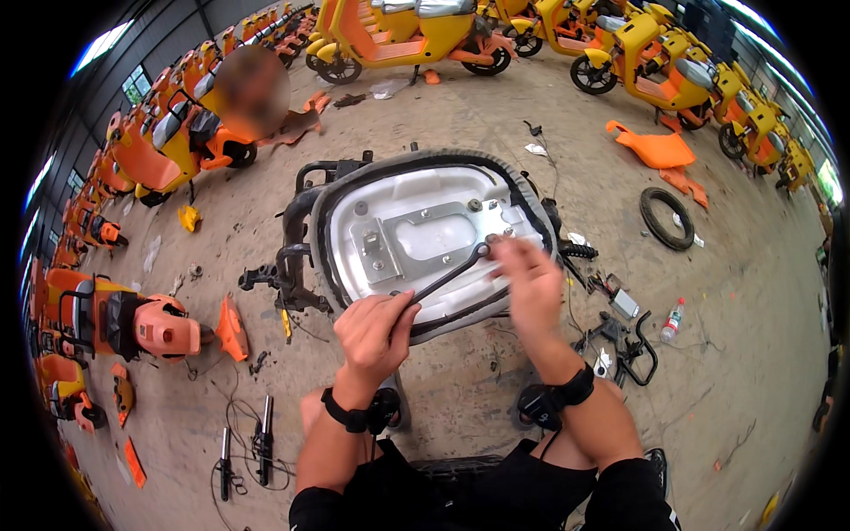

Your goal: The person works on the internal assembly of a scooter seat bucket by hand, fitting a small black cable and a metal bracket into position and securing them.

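Note:
My left hand is closed round the handle of a dark wrench with a round head. The wrench slants up to the right over an upturned scooter seat. Close by the wrench head, my right hand has its fingers drawn together, slightly blurred; what they pinch is hidden. The seat shows a white plastic underside, a grey fabric rim and a bolted metal plate. Beneath it is a bare black scooter frame.
Orange and yellow scooters stand in rows beyond and to the left; a person is among them. On the floor lie a loose tyre, orange panels, a plastic bottle, a silver box, fork tubes and cables.

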Motion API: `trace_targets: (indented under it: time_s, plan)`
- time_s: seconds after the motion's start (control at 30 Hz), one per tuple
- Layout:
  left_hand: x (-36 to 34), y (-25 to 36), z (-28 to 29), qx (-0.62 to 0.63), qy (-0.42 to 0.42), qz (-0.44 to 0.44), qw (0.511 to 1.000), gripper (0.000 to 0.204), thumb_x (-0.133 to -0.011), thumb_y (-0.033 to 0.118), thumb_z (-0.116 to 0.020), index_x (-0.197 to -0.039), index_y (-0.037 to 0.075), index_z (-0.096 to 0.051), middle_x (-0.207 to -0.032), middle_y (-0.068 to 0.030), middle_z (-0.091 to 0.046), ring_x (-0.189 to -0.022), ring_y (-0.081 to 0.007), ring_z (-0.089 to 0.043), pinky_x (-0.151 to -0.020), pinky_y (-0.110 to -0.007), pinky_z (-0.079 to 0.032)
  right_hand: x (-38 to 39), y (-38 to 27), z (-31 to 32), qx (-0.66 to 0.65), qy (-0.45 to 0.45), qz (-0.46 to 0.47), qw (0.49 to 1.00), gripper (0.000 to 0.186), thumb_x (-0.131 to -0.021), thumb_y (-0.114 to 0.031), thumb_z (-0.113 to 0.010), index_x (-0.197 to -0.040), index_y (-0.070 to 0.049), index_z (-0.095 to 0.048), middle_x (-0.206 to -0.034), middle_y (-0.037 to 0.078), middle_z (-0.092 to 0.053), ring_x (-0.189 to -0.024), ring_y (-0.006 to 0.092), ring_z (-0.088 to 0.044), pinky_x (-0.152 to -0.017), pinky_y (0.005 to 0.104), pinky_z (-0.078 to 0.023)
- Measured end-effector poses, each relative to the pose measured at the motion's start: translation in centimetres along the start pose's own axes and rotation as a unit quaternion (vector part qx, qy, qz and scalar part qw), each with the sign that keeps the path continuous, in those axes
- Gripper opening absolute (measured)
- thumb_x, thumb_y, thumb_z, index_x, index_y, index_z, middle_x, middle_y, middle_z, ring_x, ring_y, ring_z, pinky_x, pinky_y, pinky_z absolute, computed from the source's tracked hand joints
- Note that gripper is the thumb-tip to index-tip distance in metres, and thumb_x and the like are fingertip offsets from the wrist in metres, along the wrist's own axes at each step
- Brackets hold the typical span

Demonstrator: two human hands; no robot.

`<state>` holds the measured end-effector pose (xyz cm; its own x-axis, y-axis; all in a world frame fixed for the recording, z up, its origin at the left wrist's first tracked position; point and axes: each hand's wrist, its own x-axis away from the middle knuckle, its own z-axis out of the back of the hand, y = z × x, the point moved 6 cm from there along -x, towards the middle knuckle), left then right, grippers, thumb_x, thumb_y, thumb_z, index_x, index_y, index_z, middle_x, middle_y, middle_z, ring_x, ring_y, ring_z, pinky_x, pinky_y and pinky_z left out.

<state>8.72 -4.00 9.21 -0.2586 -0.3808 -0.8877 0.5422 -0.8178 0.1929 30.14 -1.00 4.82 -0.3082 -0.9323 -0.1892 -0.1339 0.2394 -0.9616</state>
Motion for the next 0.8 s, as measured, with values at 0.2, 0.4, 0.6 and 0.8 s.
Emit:
trace_targets:
  time_s: [0.2,0.4,0.6,0.8]
  plan:
    - [0.5,-0.2,-0.3,0.002,0.005,0.012,1.000,0.020,-0.072,-0.007,-0.076,-0.091,-0.003,-0.068,-0.070,-0.0113,-0.066,-0.060,-0.0244,-0.064,-0.055,-0.030,-0.048,-4.0,5.1,10.5,-0.078,0.303,-0.108,0.944,0.033,-0.091,-0.022,-0.060,-0.118,-0.003,-0.060,-0.114,0.007,-0.063,-0.107,0.0191,-0.054,-0.095,0.0382,-0.040]
    - [0.1,-1.2,0.7,0.004,0.067,-0.017,0.998,0.020,-0.073,-0.010,-0.074,-0.092,-0.005,-0.068,-0.067,-0.0124,-0.064,-0.056,-0.0240,-0.062,-0.051,-0.030,-0.047,-2.6,6.0,8.3,-0.023,0.089,-0.338,0.937,0.023,-0.089,-0.035,-0.063,-0.087,-0.012,-0.063,-0.076,-0.001,-0.058,-0.079,0.0142,-0.055,-0.076,0.0379,-0.041]
    - [-1.1,-3.2,1.3,0.011,0.110,0.016,0.994,0.018,-0.079,-0.011,-0.068,-0.096,-0.006,-0.068,-0.069,-0.0121,-0.067,-0.058,-0.0208,-0.067,-0.055,-0.027,-0.051,-2.2,6.8,7.9,0.008,0.054,-0.281,0.958,0.024,-0.094,-0.027,-0.058,-0.081,-0.007,-0.057,-0.061,-0.001,-0.048,-0.045,0.0075,-0.040,-0.039,0.0241,-0.025]
    - [-4.3,-8.1,3.1,-0.075,0.127,0.042,0.988,0.016,-0.083,-0.009,-0.066,-0.098,-0.003,-0.068,-0.078,-0.0139,-0.071,-0.068,-0.0211,-0.070,-0.064,-0.028,-0.053,-0.1,7.5,4.1,-0.090,0.042,-0.290,0.952,0.024,-0.095,-0.026,-0.056,-0.087,-0.003,-0.057,-0.071,0.006,-0.056,-0.049,0.0091,-0.046,-0.037,0.0247,-0.028]
